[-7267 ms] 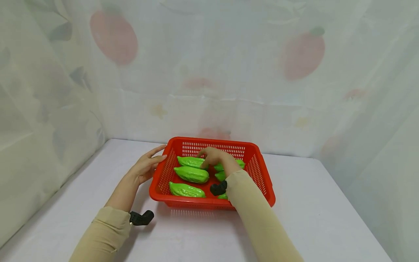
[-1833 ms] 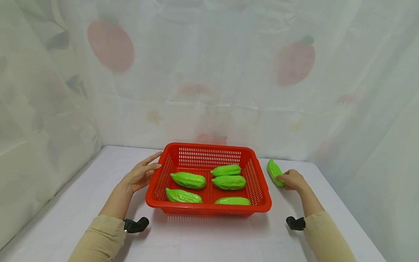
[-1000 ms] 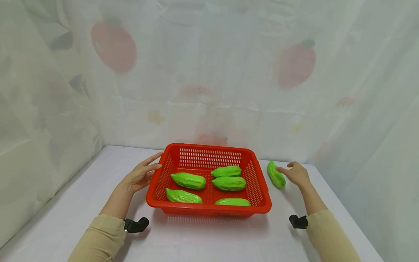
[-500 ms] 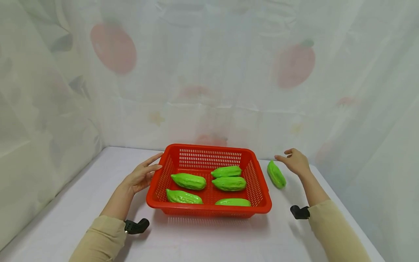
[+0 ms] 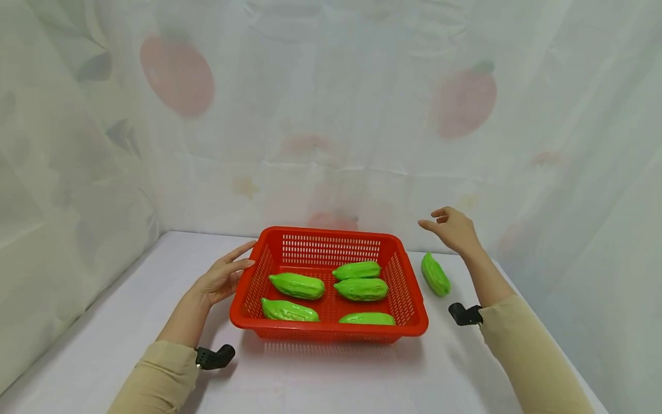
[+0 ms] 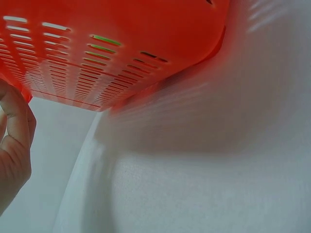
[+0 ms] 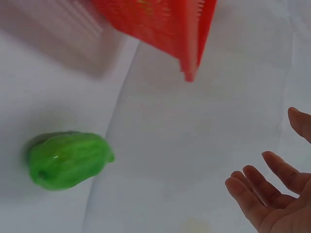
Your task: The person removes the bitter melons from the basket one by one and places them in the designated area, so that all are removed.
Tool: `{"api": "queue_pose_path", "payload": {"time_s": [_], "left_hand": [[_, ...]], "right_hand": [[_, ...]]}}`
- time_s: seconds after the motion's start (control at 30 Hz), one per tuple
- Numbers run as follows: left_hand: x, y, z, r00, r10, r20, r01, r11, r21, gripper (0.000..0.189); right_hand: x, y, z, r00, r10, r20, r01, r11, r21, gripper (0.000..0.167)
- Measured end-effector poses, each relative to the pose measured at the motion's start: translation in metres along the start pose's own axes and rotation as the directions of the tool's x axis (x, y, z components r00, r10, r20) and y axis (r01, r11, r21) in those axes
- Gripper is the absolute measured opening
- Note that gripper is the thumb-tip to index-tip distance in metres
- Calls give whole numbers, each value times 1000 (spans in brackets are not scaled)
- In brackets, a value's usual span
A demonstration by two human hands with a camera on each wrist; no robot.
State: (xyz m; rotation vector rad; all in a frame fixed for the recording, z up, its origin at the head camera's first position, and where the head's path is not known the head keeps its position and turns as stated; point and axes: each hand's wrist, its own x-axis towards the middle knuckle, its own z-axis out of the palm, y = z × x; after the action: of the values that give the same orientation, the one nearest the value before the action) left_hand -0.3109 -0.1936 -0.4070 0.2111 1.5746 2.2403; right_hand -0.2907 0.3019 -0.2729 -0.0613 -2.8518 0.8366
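Observation:
In the head view my left hand [image 5: 221, 280] rests against the left rim of a red slotted plastic basket [image 5: 320, 329], its fingers extended to the edge. In the left wrist view my left hand [image 6: 15, 141] shows beside the basket's outer wall [image 6: 131, 39]. My right hand [image 5: 455, 230] is raised above the table's back right, fingers spread and holding nothing. Below it a green bitter melon [image 5: 435, 275] lies on the table, right of the basket. Bitter melons lie inside: two on the left [image 5: 297, 286] and three on the right [image 5: 361, 289].
A white-covered table [image 5: 331, 379] bears the basket. Pale curtains with fruit prints hang close behind it [image 5: 331, 144] and at both sides. The basket's right rim [image 7: 192, 43] stands near the loose bitter melon [image 7: 70, 160].
A bitter melon left the basket's back left in my right hand and was laid on the table at right. My right hand let go, then rose. My left hand stayed at the rim.

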Motion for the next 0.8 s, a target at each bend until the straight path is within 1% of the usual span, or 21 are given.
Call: {"api": "queue_pose_path", "payload": {"time_s": [0.13, 0.27, 0.57, 0.8], "left_hand": [[-1, 0, 0, 1000, 3, 2, -3, 1000, 9, 69], [-1, 0, 0, 1000, 3, 5, -3, 1000, 8, 69], [3, 0, 3, 1000, -6, 8, 6, 1000, 14, 68], [6, -1, 4, 1000, -8, 28, 8, 1000, 6, 68]], "right_hand": [[2, -20, -2, 1000, -29, 5, 29, 999, 28, 65], [4, -36, 3, 998, -63, 19, 62, 996, 70, 61], [5, -62, 24, 991, -121, 55, 113, 984, 141, 54], [-2, -79, 43, 984, -153, 96, 134, 974, 183, 52]]}}
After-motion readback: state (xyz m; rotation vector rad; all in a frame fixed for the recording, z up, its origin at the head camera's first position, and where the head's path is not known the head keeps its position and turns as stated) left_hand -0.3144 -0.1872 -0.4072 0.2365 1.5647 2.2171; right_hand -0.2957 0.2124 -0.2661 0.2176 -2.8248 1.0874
